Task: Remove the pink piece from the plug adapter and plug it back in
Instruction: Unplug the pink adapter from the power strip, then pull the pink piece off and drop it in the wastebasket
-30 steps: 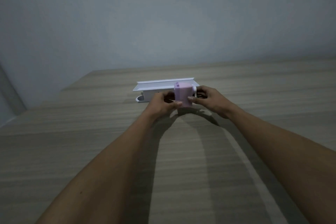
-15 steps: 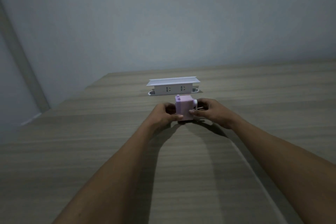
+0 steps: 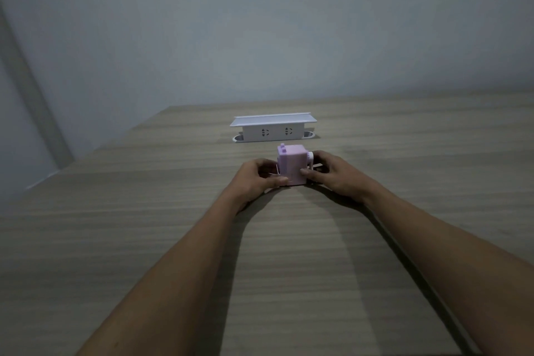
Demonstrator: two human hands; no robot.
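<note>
The pink piece [image 3: 291,165], a boxy pink block with a white knob on its right side, is held between both hands just above the wooden table [image 3: 144,240]. My left hand [image 3: 258,178] grips its left side with the thumb at the lower front. My right hand [image 3: 335,175] holds its right side by the knob. The white plug adapter [image 3: 273,128], a long box with a raised lid and two socket faces showing, stands on the table behind the pink piece, apart from it.
A pale wall rises behind the table's far edge. The table's left edge runs diagonally at the left, with a floor and a wall trim beyond it. My forearms reach in from the bottom of the view.
The pink piece has come away from the adapter and moved toward me with both hands. The adapter's two sockets now show, and a gap has opened between them.
</note>
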